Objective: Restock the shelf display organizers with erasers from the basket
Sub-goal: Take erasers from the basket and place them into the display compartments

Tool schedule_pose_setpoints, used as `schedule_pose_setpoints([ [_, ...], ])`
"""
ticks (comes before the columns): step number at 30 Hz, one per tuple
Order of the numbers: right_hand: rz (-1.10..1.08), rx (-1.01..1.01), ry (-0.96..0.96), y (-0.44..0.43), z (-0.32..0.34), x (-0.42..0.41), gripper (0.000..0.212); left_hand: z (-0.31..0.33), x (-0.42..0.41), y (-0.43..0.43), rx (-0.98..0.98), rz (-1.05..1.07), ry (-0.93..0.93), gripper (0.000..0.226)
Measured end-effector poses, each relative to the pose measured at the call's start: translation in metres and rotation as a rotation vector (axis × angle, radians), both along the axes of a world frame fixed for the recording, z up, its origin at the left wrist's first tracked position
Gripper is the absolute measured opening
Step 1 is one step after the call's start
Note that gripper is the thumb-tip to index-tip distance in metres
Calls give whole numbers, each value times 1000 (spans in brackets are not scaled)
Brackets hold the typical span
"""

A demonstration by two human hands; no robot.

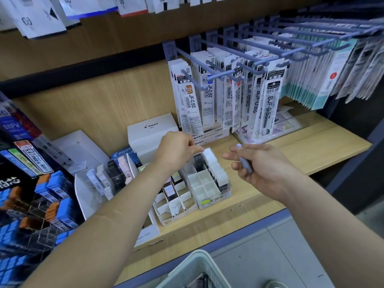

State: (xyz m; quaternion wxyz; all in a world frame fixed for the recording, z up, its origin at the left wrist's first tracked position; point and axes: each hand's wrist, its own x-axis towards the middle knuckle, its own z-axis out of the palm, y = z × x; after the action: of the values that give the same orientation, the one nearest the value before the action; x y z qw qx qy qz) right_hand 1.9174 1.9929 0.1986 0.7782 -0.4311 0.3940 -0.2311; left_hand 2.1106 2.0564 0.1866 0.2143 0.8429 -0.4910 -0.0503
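On the wooden shelf [311,146], just beneath and between the two bare hands, sits a white divided organizer [215,199].

The right grip [259,165] has its fingers curled round one pale lavender eraser stick [245,162]. The stick's long axis runs up and away from the person. Its rounded far end pokes out above the thumb and points toward the back of the shelf, while its near end disappears into the palm.

The left grip [178,150] hovers over the far end of the organizer with its fingers bent. The fingertips are at the rearmost block of a row of white blocks [216,169], but I cannot tell whether they pinch it or only touch it. That row runs lengthwise down the organizer's right-hand column, below the right grip's fingertips. The blocks blur together too much to count.

Two black pieces marked 100 stand upright, one [198,161] just below the left grip's fingertips and one [225,187] at the row's near end. Four bare cells [204,183] lie between them in a two-by-two patch.

Below the left forearm is a second cardboard organizer [178,208]. Beyond the left grip is a white Pilot box [153,129], and refill packs [188,96] hang above it. One pale green basket [193,269] sits nearest the person, under both arms.
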Motion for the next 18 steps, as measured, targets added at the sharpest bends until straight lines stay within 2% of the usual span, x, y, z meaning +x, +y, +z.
schedule_pose_setpoints([
  [5, -4, -6, -9, 0, -1, 0, 24, -4, -3, 1, 91, -98, -145, 24],
  [11, 16, -28, 9, 4, 0, -1, 20, -7, -8, -1, 71, -85, -169, 15],
  [15, 9, -7, -39, 5, 1, -2, 10, -14, -8, -1, 160, -131, -322, 16],
  [18, 9, 16, -68, 6, 3, -3, 18, -17, -8, 0, 186, -133, -386, 20],
])
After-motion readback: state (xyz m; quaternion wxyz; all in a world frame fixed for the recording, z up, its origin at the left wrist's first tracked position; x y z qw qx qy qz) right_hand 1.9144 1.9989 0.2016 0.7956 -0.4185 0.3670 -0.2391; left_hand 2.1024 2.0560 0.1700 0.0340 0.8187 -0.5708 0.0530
